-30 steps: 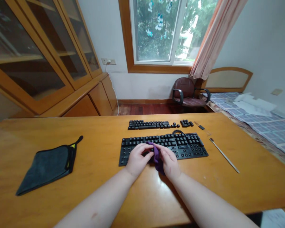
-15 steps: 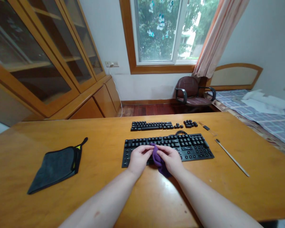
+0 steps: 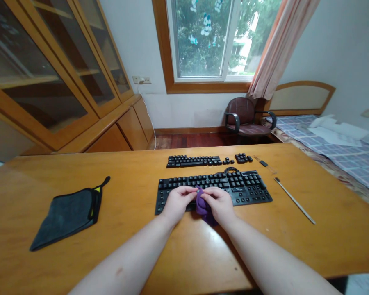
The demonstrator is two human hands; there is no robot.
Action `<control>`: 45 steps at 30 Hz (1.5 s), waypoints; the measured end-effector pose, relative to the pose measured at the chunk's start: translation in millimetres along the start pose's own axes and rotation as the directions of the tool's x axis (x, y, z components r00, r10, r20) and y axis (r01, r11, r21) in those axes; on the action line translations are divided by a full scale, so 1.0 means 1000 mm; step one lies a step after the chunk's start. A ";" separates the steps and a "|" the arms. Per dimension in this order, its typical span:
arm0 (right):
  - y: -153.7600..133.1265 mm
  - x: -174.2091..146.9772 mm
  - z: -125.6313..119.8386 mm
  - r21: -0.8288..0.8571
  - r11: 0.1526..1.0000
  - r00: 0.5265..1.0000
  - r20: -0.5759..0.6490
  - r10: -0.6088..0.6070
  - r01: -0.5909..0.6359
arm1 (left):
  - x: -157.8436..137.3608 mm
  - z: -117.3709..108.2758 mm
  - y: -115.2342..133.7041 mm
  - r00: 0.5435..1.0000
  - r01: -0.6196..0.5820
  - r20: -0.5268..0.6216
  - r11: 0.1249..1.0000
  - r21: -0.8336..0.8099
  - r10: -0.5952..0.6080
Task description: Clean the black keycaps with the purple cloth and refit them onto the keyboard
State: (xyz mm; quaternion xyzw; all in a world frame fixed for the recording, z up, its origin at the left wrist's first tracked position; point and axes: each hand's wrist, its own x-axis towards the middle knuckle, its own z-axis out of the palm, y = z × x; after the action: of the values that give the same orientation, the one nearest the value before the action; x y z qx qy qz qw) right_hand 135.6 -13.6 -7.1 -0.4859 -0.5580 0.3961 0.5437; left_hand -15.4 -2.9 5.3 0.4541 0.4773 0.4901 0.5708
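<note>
My right hand (image 3: 219, 203) pinches a bunched purple cloth (image 3: 203, 207) that hangs down in front of the keyboard. Close beside it, my left hand (image 3: 176, 203) has thumb and forefinger pressed together at the cloth's top edge; what is between them is too small to make out. Below both hands lies a black keyboard (image 3: 253, 196) with many keycaps off along its lower rows and right side. Loose black keycaps (image 3: 193, 161) stand in rows behind it on the table.
On the wooden table (image 3: 126, 241), a folded grey cloth (image 3: 69, 215) lies left. A long thin brush (image 3: 295, 200) and a wire keycap puller (image 3: 263, 163) lie right. Beyond the table are a chair (image 3: 246, 116), a bed (image 3: 350, 141) and a glass-door cabinet (image 3: 110, 110).
The view has shifted slightly. My hands stay together over the keyboard, and the purple cloth is gathered a little differently between the fingers.
</note>
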 end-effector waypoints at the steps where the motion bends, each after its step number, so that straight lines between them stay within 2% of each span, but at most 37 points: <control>1: 0.000 0.000 0.000 -0.005 1.000 1.000 0.005 0.008 -0.008 | 0.001 0.000 -0.002 1.000 0.008 -0.001 1.000 -0.013 -0.008; 9: 0.005 0.002 0.006 0.063 0.994 0.996 0.028 0.087 -0.088 | 0.003 -0.001 -0.007 1.000 0.008 -0.017 1.000 0.015 -0.008; 16: 0.005 0.003 0.005 0.002 0.998 0.998 -0.022 0.057 -0.057 | -0.002 0.002 -0.001 1.000 0.012 0.003 0.999 0.040 -0.012; 24: 0.003 0.002 0.008 0.092 0.992 0.996 -0.016 0.090 -0.088 | -0.003 0.002 -0.001 0.997 -0.065 -0.038 0.992 0.107 0.070; 27: 0.002 0.004 0.008 0.142 0.982 0.989 -0.060 0.135 -0.125 | -0.003 0.003 0.001 0.994 -0.096 -0.046 0.993 0.063 0.098; 31: 0.002 0.005 0.007 0.152 0.979 0.988 -0.044 0.146 -0.138 | -0.004 0.005 0.001 0.995 -0.104 0.001 0.994 0.013 0.104; 34: 0.001 0.004 0.007 0.122 0.985 0.991 -0.029 0.127 -0.123 | -0.004 0.004 -0.001 0.993 -0.112 0.044 0.991 0.070 0.109; 40: 0.001 0.002 0.007 0.122 0.987 0.994 -0.003 0.110 -0.108 | -0.004 0.000 0.001 0.964 -0.268 0.075 0.927 0.265 0.257; 42: 0.002 0.001 0.007 0.125 0.986 0.994 0.006 0.108 -0.108 | -0.004 0.000 0.002 0.968 -0.250 0.076 0.935 0.253 0.238; 45: 0.004 0.001 0.008 0.123 0.986 0.993 0.024 0.112 -0.114 | -0.005 0.001 0.001 0.985 -0.168 0.053 0.977 0.128 0.163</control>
State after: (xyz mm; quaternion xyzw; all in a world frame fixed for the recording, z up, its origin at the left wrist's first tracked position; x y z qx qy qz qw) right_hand 128.5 -10.9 -11.6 -0.4787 -0.5082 0.4644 0.5449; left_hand -15.0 -7.5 6.5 0.5393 0.4571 0.4935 0.5067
